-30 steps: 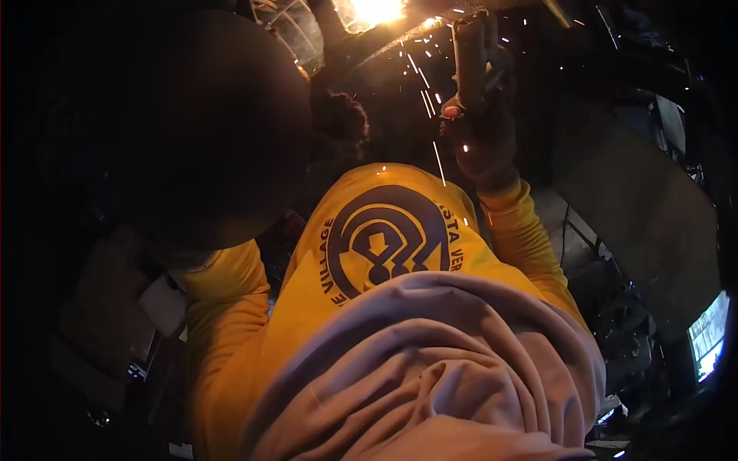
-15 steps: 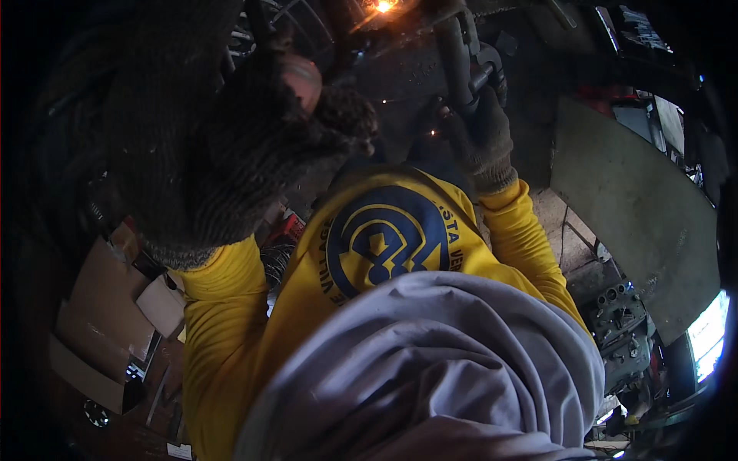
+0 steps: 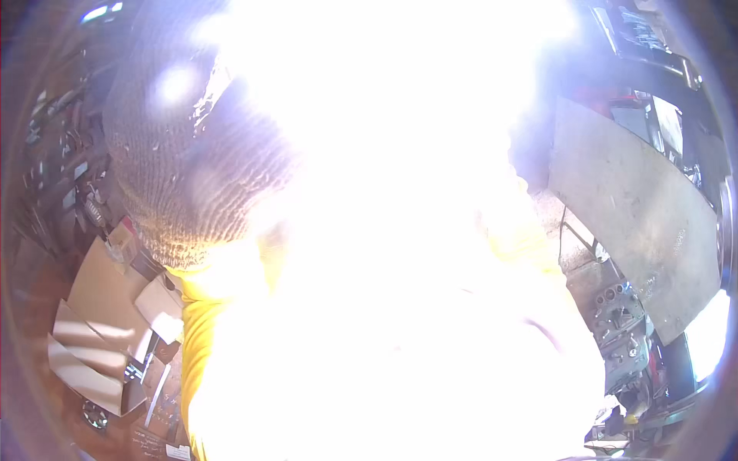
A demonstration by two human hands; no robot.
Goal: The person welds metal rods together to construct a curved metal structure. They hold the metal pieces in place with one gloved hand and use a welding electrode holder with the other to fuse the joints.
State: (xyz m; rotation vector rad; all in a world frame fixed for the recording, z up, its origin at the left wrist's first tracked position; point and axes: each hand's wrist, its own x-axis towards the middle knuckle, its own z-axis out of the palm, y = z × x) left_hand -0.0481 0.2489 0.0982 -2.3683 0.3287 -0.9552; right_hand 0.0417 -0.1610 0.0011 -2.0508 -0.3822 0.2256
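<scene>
White glare [image 3: 392, 115] fills the middle of the view from the top edge down over the person's body, so the step in hand has to be judged from it: most likely a welding arc is burning near the top. The left hand [image 3: 231, 150], in a knitted glove, comes up at the left edge of the light above a yellow sleeve [image 3: 196, 330]; its fingers are lost in the brightness, so I cannot tell whether its grip is spread, pressed together or pinching something. The right hand is wholly hidden, with only a pale yellow trace of its sleeve [image 3: 523, 234] showing, and its grip cannot be told either. The workpiece seems to lie inside the glare, but its exact place, and any tool on it, cannot be made out. While light this strong lasts, the move would call for steady hands and shielded eyes. Well apart from the left hand, cardboard [image 3: 104, 284] lies at lower left; a grey sheet [image 3: 630, 207] stands out on the right.
</scene>
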